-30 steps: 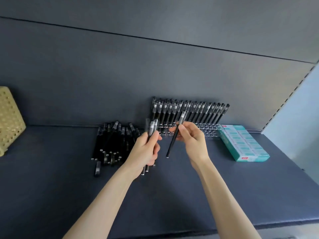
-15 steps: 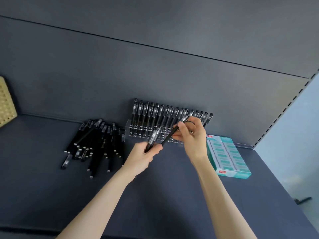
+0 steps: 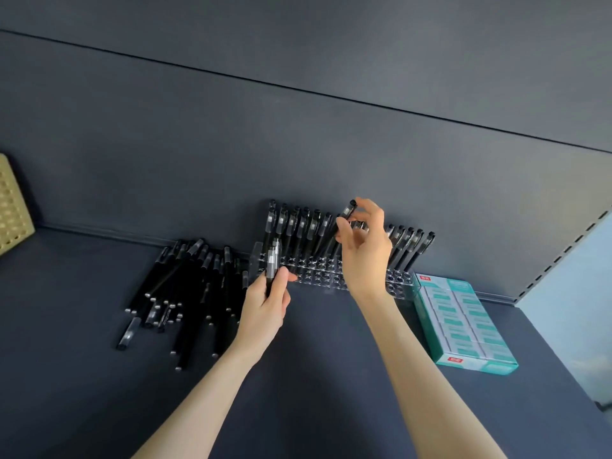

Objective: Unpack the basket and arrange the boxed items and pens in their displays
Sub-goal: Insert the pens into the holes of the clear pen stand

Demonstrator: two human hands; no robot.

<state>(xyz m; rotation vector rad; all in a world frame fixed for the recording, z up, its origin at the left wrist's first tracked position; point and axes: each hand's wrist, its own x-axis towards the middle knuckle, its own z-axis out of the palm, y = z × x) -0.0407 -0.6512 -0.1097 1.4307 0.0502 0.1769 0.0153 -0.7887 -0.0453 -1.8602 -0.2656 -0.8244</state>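
Note:
A clear pen rack (image 3: 318,276) with rows of holes stands against the dark back wall, its back row filled with several black pens (image 3: 298,226). My right hand (image 3: 364,256) pinches one black pen (image 3: 346,213) by its upper part, over the rack's middle. My left hand (image 3: 265,309) grips a small bundle of black pens (image 3: 272,263) upright, just in front of the rack's left end. A heap of loose black pens (image 3: 188,286) lies on the shelf to the left.
A teal display carton of small boxes (image 3: 463,323) lies right of the rack. The corner of a yellow perforated basket (image 3: 11,207) shows at the far left edge. A pale side panel (image 3: 569,293) closes the shelf on the right.
My right hand has carried its pen up and back from in front of me to the rack's middle. My left hand has turned its bundle upright, staying near the rack's left end.

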